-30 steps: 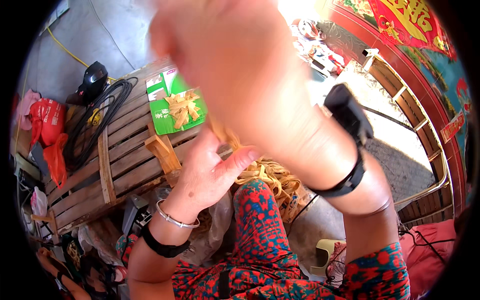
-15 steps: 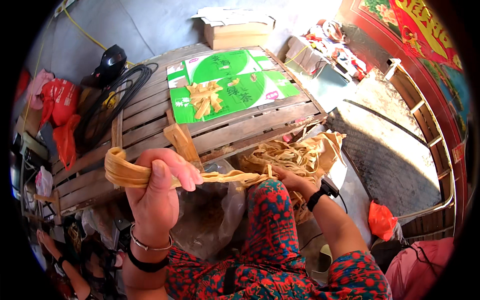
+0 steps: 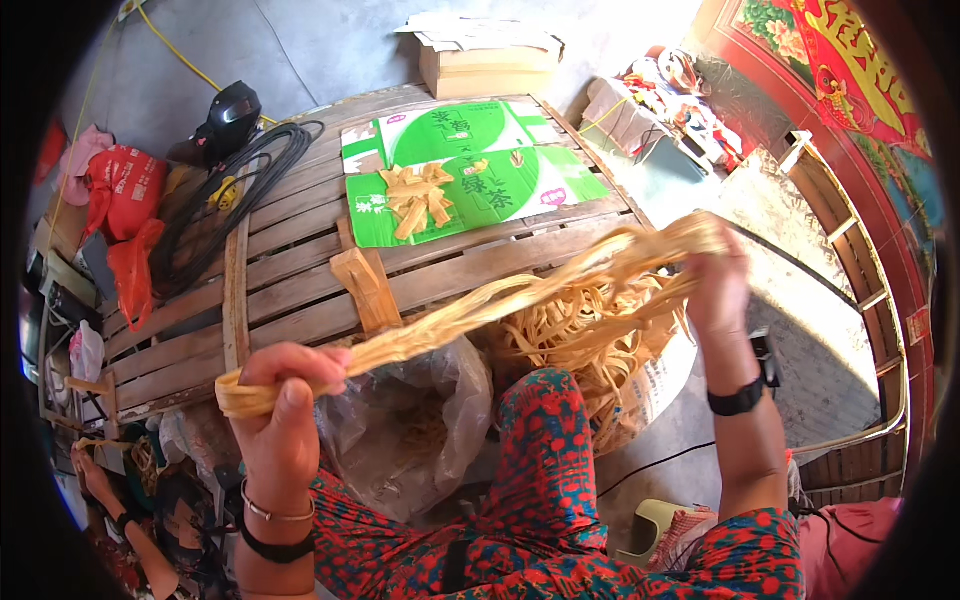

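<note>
A bundle of long, flat tan strips stretches slantwise between my hands. My left hand is closed on its looped end, lower on the left. Higher up on the right, my right hand grips the other end, slightly smeared by motion. Beneath the bundle, a sack is full of loose, curled strips of the same kind. Beside it stands a clear plastic bag with some bits at its bottom. Several short folded bundles lie on a flattened green and white carton.
A slatted wooden table stands ahead, with a wooden block at its near edge. It bears a coil of black cable, red bags and a cardboard box. Another person's hand is at lower left.
My right hand has risen from the sack and moved right, drawing the strips out taut. My left hand has dropped a little, still holding the looped end.
</note>
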